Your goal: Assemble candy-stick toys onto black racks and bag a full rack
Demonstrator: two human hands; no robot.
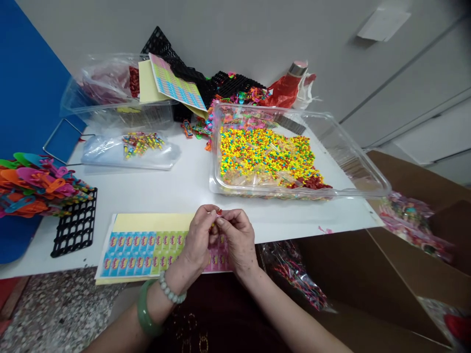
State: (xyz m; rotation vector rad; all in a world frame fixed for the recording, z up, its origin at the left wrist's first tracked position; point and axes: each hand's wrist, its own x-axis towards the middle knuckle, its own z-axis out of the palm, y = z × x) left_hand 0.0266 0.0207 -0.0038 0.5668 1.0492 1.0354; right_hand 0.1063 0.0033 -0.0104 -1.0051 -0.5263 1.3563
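My left hand [201, 234] and my right hand [239, 241] meet over the front of the table, fingertips pinched together. Between them shows a tiny bit of red, pink and yellow; the fingers hide most of it, and its kind cannot be made out. Below the hands lies a sheet of stickers [138, 247] in blue, green and pink with a plain yellowish top strip. Just beyond them stands a clear plastic tray [239, 189] filled with small round beads or candies [265, 152], mostly yellow, plus dark red pieces [312, 182] in its near right corner.
Colourful plastic pieces [40, 184] stand in a black grid rack [75, 225] at left. Small filled tubes [142, 143] lie on a clear bag [103, 152]. Behind are another clear bin [84, 110], sticker sheets [176, 83] and a red bottle [285, 88]. Cardboard boxes [331, 260] flank the right edge.
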